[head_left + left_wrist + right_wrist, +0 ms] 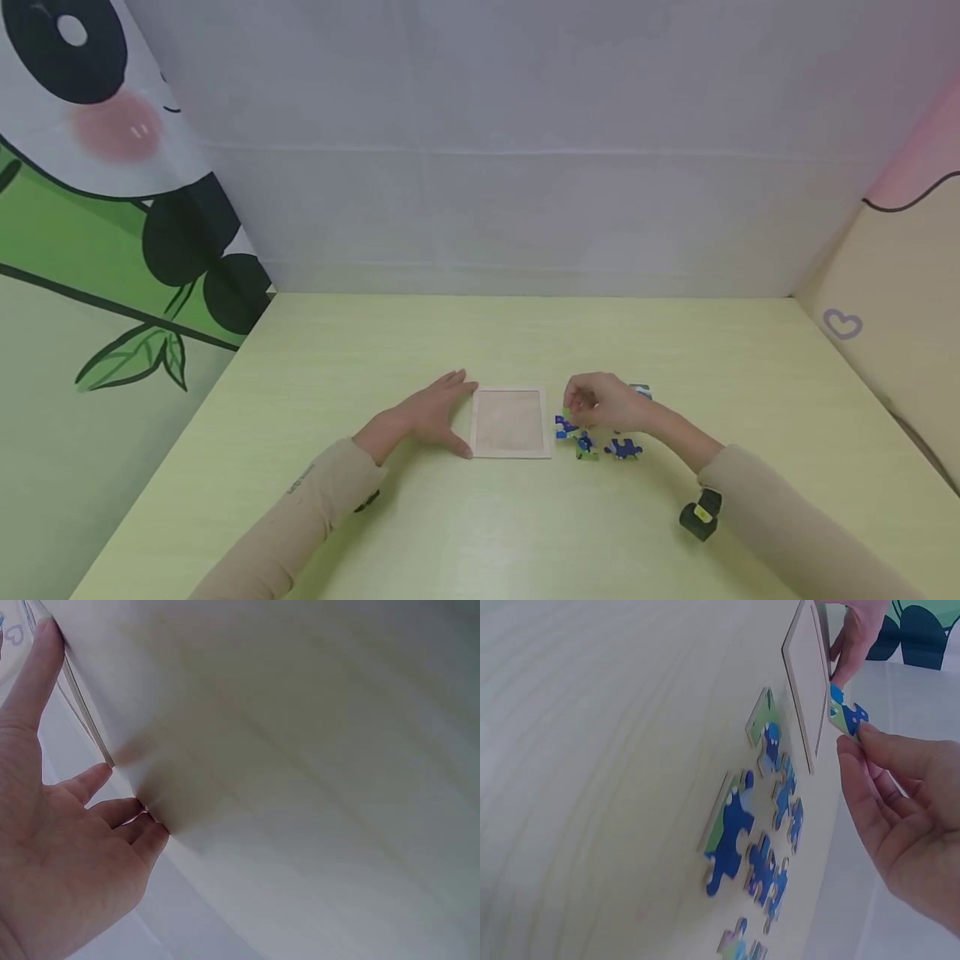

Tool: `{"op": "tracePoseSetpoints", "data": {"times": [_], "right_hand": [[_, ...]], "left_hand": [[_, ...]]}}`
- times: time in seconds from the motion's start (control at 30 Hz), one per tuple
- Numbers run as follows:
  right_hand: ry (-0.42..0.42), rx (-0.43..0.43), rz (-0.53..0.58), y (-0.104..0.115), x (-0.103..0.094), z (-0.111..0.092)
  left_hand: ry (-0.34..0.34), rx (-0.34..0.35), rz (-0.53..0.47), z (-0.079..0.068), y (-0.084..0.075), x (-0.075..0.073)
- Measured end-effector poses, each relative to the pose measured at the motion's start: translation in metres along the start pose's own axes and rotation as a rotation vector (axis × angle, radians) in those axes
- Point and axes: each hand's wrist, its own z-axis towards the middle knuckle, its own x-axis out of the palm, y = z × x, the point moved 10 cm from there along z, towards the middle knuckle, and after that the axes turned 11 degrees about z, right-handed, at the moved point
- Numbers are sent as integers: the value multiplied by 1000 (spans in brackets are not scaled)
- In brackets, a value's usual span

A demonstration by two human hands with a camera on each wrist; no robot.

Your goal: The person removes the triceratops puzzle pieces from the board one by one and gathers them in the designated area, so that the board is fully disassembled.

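A square wooden puzzle tray [510, 423] with a raised pale rim and a bare inside lies flat on the table. My left hand [431, 412] rests at its left side, thumb and index finger spread and touching the rim near two corners. Over the tray's right side, my right hand [607, 400] pinches a jigsaw piece [846, 716] between thumb and fingertips. That piece is blue, green and white, and in the right wrist view it is raised off the table. Several loose jigsaw pieces [731, 825], mostly blue with green, lie below the right hand, partly hidden by it in the head view.
The pale wooden table [480, 525] ends at a grey-white cloth wall [525, 208] behind. A cartoon-printed panel [112, 250] stands on the left and a beige panel [892, 350] with a small heart on the right. A black wrist device [701, 514] hangs by the right sleeve.
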Motion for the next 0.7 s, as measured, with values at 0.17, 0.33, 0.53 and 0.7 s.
{"op": "tracePoseSetpoints", "data": {"times": [0.17,0.33,0.53,0.7], "right_hand": [[-5,13,1,-10,-15,-16],[-23,95,23,-29,-31,-38],[-34,150,36,-48,-48,-62],[-42,193,46,-62,-57,-77]], "left_hand": [[-5,4,-6,-1,0,-1],[-3,4,-2,-1,0,-1],[-11,11,-6,0,0,-1],[-8,15,-13,-1,-1,-2]]}}
